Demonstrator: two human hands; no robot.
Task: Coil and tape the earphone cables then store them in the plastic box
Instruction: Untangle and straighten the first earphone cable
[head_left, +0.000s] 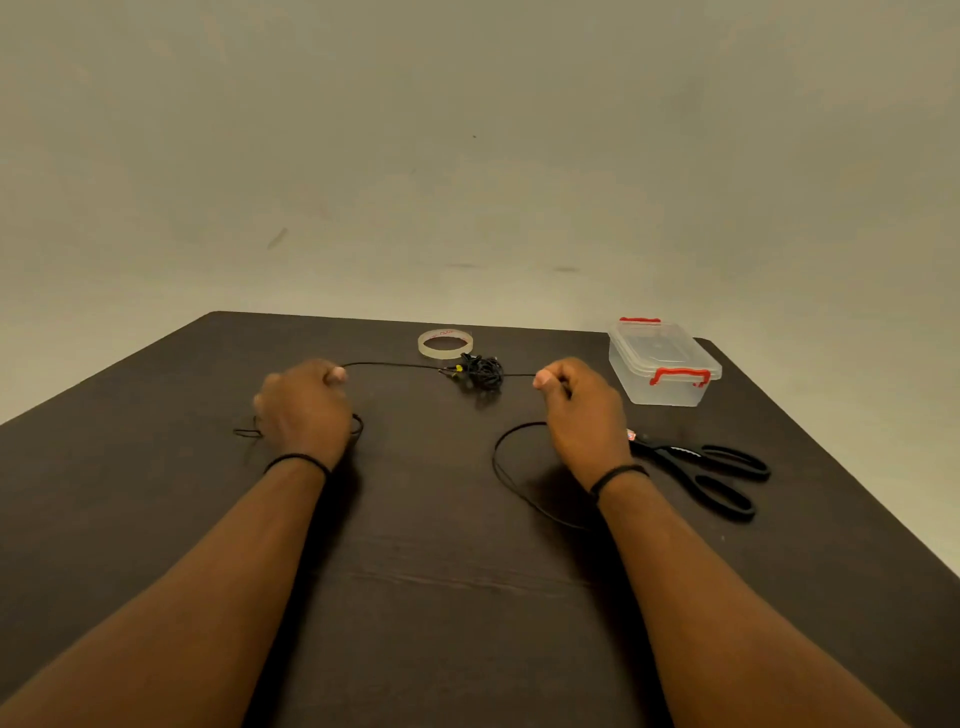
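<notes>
Cable (395, 365): grip points hidden inside the closed left hand (304, 405) and right hand (582, 410). Tangle (480, 370): strand count and earbuds too small to tell. Scissors (701, 467): blade tips behind the right hand. Tape (445, 343): red print illegible. Forearms: cut off at bottom edge.

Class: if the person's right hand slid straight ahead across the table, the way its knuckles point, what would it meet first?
Probably nothing: the right hand would likely pass between the tangled black earphone bundle and the clear plastic box.
</notes>
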